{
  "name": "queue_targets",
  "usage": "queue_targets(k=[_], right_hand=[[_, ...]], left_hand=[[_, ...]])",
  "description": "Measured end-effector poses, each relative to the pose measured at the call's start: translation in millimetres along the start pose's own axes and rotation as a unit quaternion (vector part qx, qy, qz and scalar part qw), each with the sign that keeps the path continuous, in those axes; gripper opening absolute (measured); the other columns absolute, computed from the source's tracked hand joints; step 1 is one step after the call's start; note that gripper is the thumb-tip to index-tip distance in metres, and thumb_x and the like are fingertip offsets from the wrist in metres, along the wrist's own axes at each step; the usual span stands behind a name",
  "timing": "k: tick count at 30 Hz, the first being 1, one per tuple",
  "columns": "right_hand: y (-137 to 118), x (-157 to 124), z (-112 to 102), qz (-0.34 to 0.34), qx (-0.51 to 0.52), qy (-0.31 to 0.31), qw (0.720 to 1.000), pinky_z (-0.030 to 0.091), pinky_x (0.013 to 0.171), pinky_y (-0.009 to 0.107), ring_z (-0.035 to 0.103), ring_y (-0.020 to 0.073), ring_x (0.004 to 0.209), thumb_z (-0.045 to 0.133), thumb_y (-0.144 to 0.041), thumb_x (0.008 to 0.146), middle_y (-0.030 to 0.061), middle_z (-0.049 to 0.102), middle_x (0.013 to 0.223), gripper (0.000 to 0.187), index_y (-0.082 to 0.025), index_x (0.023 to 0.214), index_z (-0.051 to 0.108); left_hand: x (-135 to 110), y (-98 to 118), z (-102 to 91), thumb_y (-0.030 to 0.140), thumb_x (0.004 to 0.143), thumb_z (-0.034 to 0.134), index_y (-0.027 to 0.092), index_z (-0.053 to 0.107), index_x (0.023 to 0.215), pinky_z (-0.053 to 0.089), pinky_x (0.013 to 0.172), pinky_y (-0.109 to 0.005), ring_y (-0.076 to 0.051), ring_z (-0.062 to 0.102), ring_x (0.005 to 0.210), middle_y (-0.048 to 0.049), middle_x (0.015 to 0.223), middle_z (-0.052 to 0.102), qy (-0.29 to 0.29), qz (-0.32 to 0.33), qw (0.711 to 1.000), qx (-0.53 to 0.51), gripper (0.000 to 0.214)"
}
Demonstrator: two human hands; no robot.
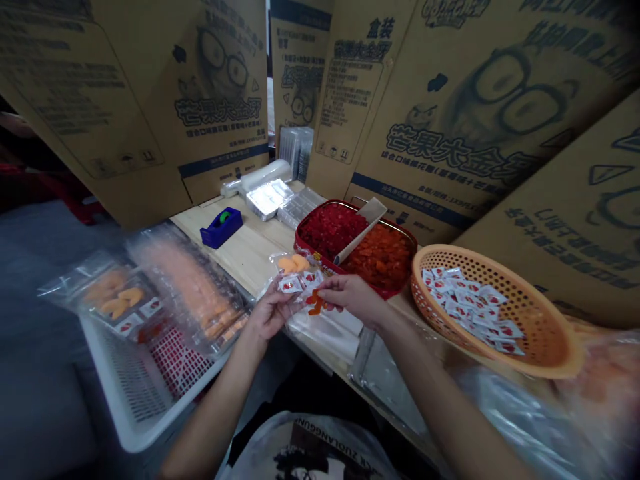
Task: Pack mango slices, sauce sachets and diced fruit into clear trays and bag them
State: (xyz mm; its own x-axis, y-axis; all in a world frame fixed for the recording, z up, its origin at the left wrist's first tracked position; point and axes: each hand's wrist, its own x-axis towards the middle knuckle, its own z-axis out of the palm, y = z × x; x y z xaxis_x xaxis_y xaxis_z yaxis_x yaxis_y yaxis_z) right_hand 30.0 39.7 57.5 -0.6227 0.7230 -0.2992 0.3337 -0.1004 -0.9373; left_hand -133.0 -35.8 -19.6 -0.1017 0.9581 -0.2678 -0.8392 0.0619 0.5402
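My left hand is closed on a clear plastic bag that holds orange candies and small white-and-red sachets. Pinched in my right hand, at the mouth of that bag, are small orange-red gummy pieces. Just beyond the hands stands a red tray, heaped with dark red gummies on one side and orange-red gummies on the other. A pale flat divider lies slanted across it. The exact shape of the pinched pieces is partly hidden by my fingers.
An orange perforated basket at right holds many white-and-red sachets. At left, a white basket carries filled bags. A blue tape dispenser and clear plastic packs sit on the wooden table. Tall cardboard boxes wall the back.
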Motion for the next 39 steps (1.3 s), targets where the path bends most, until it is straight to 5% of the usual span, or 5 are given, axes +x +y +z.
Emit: queue_targets(k=[6, 23, 29, 34, 39], right_hand=[[7, 7, 31, -0.067, -0.150, -0.017, 0.986, 0.031, 0.046, 0.018, 0.042, 0.0068, 0.046, 0.049, -0.012, 0.070, -0.0046, 0.052, 0.049, 0.017, -0.014, 0.062, 0.064], [8, 8, 19, -0.143, -0.078, 0.062, 0.985, 0.039, 0.054, 0.022, 0.049, 0.0106, 0.057, 0.052, -0.024, 0.072, -0.0021, 0.057, 0.064, 0.009, -0.017, 0.072, 0.057], [5, 8, -39, -0.192, -0.292, 0.334, 0.876, 0.040, 0.074, 0.028, 0.052, 0.0158, 0.079, 0.055, -0.021, 0.073, 0.0044, 0.058, 0.087, 0.014, -0.017, 0.085, 0.061], [25, 2, -29, -0.092, -0.422, 0.258, 0.864, 0.038, 0.075, 0.025, 0.053, 0.0154, 0.083, 0.040, -0.016, 0.085, 0.0058, 0.060, 0.085, 0.024, -0.016, 0.080, 0.063], [65, -27, -19, 0.040, -0.510, 0.355, 0.783, 0.035, 0.082, 0.032, 0.049, 0.0238, 0.102, 0.032, -0.010, 0.086, 0.0154, 0.056, 0.109, 0.035, -0.010, 0.113, 0.054]], left_hand=[[0, -4, -2.1, -0.005, 0.065, 0.053, 0.029, 0.038, 0.128, 0.050, 0.076, -0.031, -0.015, 0.064, 0.080, 0.0001, 0.093, 0.066, -0.007, 0.001, 1.000, -0.006, 0.074], [-3, -2, -1.1, -0.006, 0.065, 0.052, 0.029, 0.037, 0.130, 0.047, 0.087, -0.039, -0.016, 0.063, 0.087, -0.0012, 0.103, 0.065, -0.015, 0.015, 1.000, -0.016, 0.076], [-12, 10, -8.7, -0.005, 0.069, 0.049, 0.028, 0.037, 0.130, 0.050, 0.083, -0.041, -0.017, 0.064, 0.085, -0.0023, 0.097, 0.066, 0.006, 0.025, 1.000, -0.007, 0.070], [-20, 23, -15.6, -0.005, 0.070, 0.048, 0.027, 0.040, 0.130, 0.051, 0.082, -0.040, -0.019, 0.063, 0.091, -0.0044, 0.103, 0.066, 0.023, 0.044, 0.999, 0.009, 0.069], [-25, 24, -14.9, -0.006, 0.071, 0.046, 0.028, 0.039, 0.131, 0.051, 0.084, -0.042, -0.019, 0.063, 0.092, -0.0041, 0.101, 0.067, 0.015, 0.025, 0.999, 0.020, 0.070]])
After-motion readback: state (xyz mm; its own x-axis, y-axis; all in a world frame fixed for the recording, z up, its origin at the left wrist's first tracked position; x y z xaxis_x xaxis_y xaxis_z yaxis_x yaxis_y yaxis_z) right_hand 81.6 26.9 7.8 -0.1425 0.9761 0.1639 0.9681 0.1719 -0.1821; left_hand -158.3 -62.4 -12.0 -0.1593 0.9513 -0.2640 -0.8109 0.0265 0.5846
